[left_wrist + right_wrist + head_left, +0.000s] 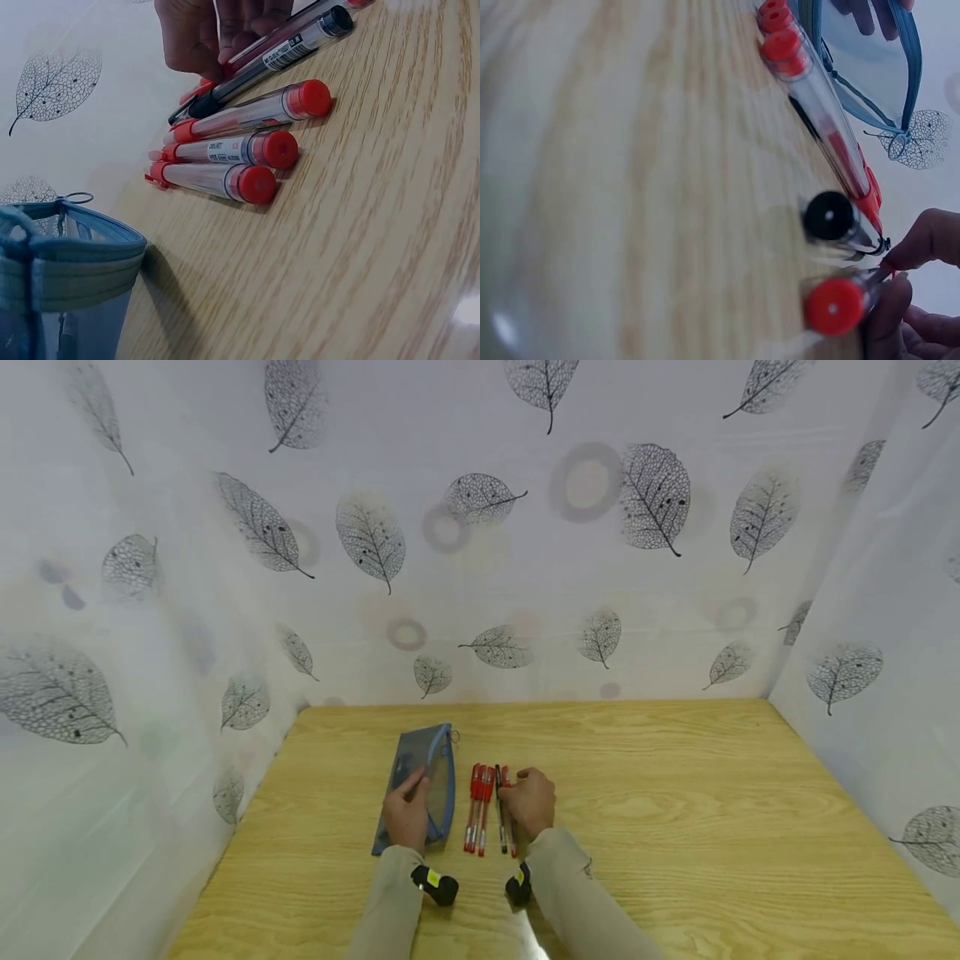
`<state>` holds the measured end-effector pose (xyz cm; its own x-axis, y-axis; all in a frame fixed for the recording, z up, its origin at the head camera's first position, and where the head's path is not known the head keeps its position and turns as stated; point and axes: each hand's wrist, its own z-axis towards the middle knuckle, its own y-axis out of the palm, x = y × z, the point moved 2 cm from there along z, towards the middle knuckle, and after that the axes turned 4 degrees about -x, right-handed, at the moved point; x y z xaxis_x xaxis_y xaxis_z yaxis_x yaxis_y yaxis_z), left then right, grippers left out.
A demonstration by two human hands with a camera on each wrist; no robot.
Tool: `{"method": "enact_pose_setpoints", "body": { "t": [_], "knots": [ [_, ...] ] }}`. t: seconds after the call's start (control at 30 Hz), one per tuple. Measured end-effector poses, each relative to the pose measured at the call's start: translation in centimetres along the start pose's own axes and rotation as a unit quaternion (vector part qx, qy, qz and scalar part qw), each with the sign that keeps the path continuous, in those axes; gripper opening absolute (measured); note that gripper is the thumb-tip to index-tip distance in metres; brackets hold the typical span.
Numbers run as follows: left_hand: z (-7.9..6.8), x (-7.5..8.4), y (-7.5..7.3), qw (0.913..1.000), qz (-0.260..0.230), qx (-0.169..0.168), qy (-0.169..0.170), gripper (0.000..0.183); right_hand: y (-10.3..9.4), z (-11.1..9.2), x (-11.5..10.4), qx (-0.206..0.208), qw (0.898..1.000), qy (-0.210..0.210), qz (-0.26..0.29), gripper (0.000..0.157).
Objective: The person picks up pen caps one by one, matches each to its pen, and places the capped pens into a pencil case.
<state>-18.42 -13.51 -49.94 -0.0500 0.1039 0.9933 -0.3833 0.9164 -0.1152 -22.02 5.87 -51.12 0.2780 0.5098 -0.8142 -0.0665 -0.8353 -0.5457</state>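
Observation:
A blue mesh zip pouch (405, 758) lies on the left, its mouth gaping toward the pens in the left wrist view. My left hand (406, 817) grips the pouch by its upper side. Three red-capped gel pens (481, 783) lie side by side to the right of it. Beside them is a black gel pen (502, 827). With thumb and fingers, my right hand (531, 802) pinches another red gel pen (834, 306) near its cap, right next to the black one. Something dark shows through the pouch wall, too unclear to name.
The wood-grain table (675, 810) extends to the right of the pens and in front of them. Leaf-patterned white sheeting (495, 560) hangs behind the table and along both sides. A metal ring (455, 737) is at the pouch's zip end.

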Motion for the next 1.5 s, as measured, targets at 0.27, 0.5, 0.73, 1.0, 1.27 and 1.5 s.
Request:
{"method": "enact_pose_setpoints", "body": {
  "t": [0.27, 0.5, 0.73, 1.0, 1.27, 1.5],
  "knots": [
    [0.0, -0.2, 0.0, 1.0000, 0.009, 0.002, 0.003, 0.026, -0.1, -0.1, 0.4, -0.006, 1.000, -0.006, 0.026, 0.045],
    [0.1, -0.2, 0.0, 0.9999, 0.009, 0.002, 0.008, 0.026, -0.6, -0.2, 0.8, -0.002, 0.997, -0.051, 0.057, 0.032],
    [0.2, -0.3, 0.0, 1.0000, 0.003, 0.005, 0.007, 0.026, -0.9, 0.0, 1.1, -0.004, 0.994, -0.053, 0.092, 0.029],
    [0.3, -0.4, -0.1, 1.0000, 0.000, 0.004, 0.000, 0.026, -1.0, 0.1, 1.2, -0.028, 0.987, -0.051, 0.151, 0.027],
    [0.1, -0.3, -0.1, 1.0000, 0.002, 0.002, -0.001, 0.026, -1.2, 0.1, 1.7, -0.072, 0.957, -0.025, 0.280, 0.025],
    [0.1, -0.3, -0.1, 1.0000, -0.001, 0.000, -0.003, 0.026, -1.8, -0.1, 1.8, -0.106, 0.934, -0.023, 0.341, 0.032]
  ]
}}
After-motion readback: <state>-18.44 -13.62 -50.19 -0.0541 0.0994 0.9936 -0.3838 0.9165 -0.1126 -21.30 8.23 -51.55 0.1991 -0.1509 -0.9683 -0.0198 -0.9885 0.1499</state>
